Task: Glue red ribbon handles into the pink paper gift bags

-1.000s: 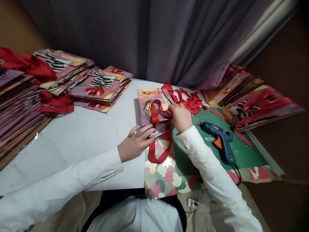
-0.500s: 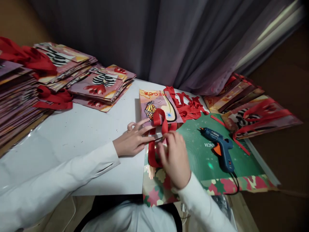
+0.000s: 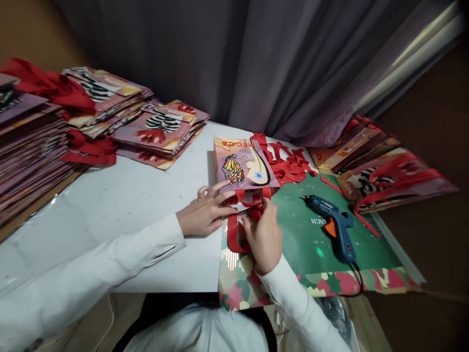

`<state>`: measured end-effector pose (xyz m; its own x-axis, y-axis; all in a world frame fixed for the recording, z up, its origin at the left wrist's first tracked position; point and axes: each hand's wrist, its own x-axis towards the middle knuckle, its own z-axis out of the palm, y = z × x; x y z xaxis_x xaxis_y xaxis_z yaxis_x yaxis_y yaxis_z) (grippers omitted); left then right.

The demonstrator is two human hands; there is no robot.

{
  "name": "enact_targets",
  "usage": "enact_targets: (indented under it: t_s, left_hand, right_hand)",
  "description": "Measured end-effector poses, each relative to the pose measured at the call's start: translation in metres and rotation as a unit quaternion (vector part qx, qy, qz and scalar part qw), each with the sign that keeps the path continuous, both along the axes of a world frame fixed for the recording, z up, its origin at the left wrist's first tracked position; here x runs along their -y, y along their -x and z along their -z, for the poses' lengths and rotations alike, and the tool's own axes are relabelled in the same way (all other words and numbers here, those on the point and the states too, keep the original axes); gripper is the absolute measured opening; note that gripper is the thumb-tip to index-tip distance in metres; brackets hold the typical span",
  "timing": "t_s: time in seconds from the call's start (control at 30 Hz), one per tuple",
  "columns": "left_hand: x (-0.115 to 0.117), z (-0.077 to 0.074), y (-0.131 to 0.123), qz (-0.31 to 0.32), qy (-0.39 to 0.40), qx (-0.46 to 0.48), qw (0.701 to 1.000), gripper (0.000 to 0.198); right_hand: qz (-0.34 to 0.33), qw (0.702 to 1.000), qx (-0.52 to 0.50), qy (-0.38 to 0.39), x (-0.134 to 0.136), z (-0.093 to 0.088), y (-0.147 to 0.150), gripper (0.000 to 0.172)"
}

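Note:
A small printed gift bag [image 3: 242, 164] with a butterfly and the word MECCA lies flat, its opening towards me. My left hand [image 3: 205, 210] is palm down with fingers spread, its fingertips at the bag's lower left edge. At that opening, my right hand [image 3: 266, 234] has its fingers closed on red ribbon [image 3: 231, 230]. One loop of the ribbon hangs from the bag's mouth over the patterned green sheet [image 3: 300, 244]. My right fingers partly hide the ribbon ends inside the opening.
A blue glue gun [image 3: 339, 227] with a cord lies on the green sheet. Loose red ribbons [image 3: 287, 161] are heaped behind the bag. Flat bags [image 3: 32, 151] are stacked at left. Ribboned bags [image 3: 399, 176] stand at right, before a grey curtain [image 3: 190, 58].
My right hand has moved slightly away from me, towards the bag's opening. A ribbon loop that stood up over the bag front has come down to the opening. My left hand stays at the edge.

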<state>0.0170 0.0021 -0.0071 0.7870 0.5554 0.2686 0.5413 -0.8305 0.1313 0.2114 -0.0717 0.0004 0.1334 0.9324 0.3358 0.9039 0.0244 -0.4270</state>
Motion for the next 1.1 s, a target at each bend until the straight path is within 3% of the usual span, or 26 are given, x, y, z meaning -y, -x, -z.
enact_targets:
  t_s: [0.1, 0.17, 0.23, 0.3, 0.37, 0.43, 0.53, 0.63, 0.7, 0.77, 0.83, 0.9, 0.97, 1.03, 1.1]
  left_hand:
    - [0.000, 0.001, 0.000, 0.001, -0.002, 0.000, 1.000, 0.048]
    - [0.000, 0.002, 0.001, 0.002, 0.001, 0.002, 1.000, 0.049]
    - [0.000, 0.003, 0.001, 0.004, 0.006, 0.003, 1.000, 0.048]
    - [0.000, 0.003, 0.001, 0.008, 0.007, 0.005, 1.000, 0.050]
    - [-0.001, 0.003, 0.002, 0.012, 0.009, 0.006, 1.000, 0.053]
    - [-0.001, 0.003, 0.002, 0.015, 0.010, 0.009, 1.000, 0.053]
    - [-0.002, 0.004, 0.002, 0.021, 0.007, 0.017, 1.000, 0.058]
    - [-0.001, 0.005, 0.002, 0.019, 0.005, 0.020, 1.000, 0.057]
    - [-0.001, 0.006, 0.002, 0.017, 0.004, 0.017, 1.000, 0.053]
    - [-0.001, 0.005, 0.002, 0.019, 0.002, 0.017, 1.000, 0.054]
    - [0.000, 0.004, 0.002, 0.017, 0.001, 0.016, 1.000, 0.060]
    - [0.000, 0.004, 0.001, 0.015, -0.001, 0.016, 1.000, 0.060]
    - [0.000, 0.004, 0.002, 0.014, -0.004, 0.017, 1.000, 0.054]
    - [0.000, 0.005, 0.002, 0.016, -0.008, 0.016, 1.000, 0.050]
    - [0.000, 0.005, 0.002, 0.017, -0.013, 0.018, 1.000, 0.050]
  right_hand:
    - [0.039, 0.992, 0.079, 0.091, 0.000, -0.009, -0.008, 0.035]
    - [0.039, 0.985, 0.124, 0.117, -0.001, -0.025, -0.017, 0.018]
    - [0.051, 0.983, 0.159, 0.076, -0.009, -0.049, -0.025, 0.016]
    - [0.056, 0.983, 0.175, -0.012, -0.029, -0.074, -0.028, 0.016]
    - [0.010, 0.982, 0.167, -0.093, -0.062, -0.092, -0.024, 0.022]
    - [-0.103, 0.975, 0.167, -0.108, -0.101, -0.098, -0.014, 0.027]
    - [-0.250, 0.953, 0.173, 0.003, -0.152, -0.092, 0.000, 0.031]
    - [-0.288, 0.939, 0.155, 0.106, -0.173, -0.088, 0.006, 0.035]
    - [-0.271, 0.947, 0.140, 0.096, -0.166, -0.096, 0.005, 0.034]
    - [-0.245, 0.961, 0.116, 0.057, -0.141, -0.109, 0.001, 0.030]
    - [-0.232, 0.969, 0.072, 0.035, -0.103, -0.118, -0.001, 0.021]
    - [-0.231, 0.969, 0.030, 0.077, -0.057, -0.115, 0.001, 0.020]
    - [-0.254, 0.958, 0.027, 0.133, -0.013, -0.096, 0.006, 0.021]
    - [-0.251, 0.957, 0.051, 0.139, 0.020, -0.066, 0.014, 0.017]
    - [-0.250, 0.958, 0.079, 0.116, 0.040, -0.034, 0.020, 0.042]
